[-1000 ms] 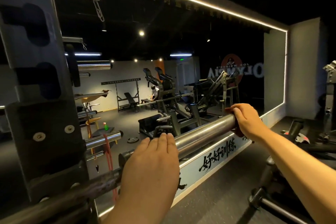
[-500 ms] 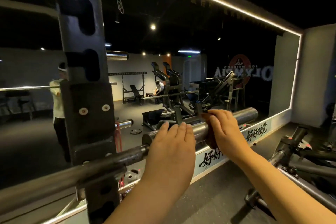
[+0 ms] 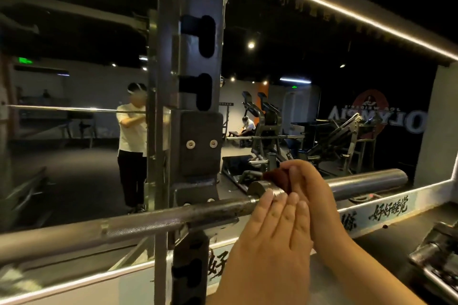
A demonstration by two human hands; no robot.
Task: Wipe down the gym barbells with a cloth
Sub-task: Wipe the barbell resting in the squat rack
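The mirror (image 3: 322, 77) shows "OLYMPIA" reversed on a dark wall (image 3: 376, 120). The band (image 3: 386, 210) along the mirror's lower edge carries "好好睡觉". Near its top edge, "24" is readable.

The barbell (image 3: 148, 220) is bare metal — its thin shaft dull and rough with a fine crosshatched grip, its thick end sleeve (image 3: 366, 182) smooth and brightly polished. The upright rack post (image 3: 188, 57) is dark painted metal with a matt, slightly scuffed finish, and its hook block carries two shiny round bolt heads. The cloth (image 3: 278, 179) is a dark reddish-brown fabric — soft-looking and matt.
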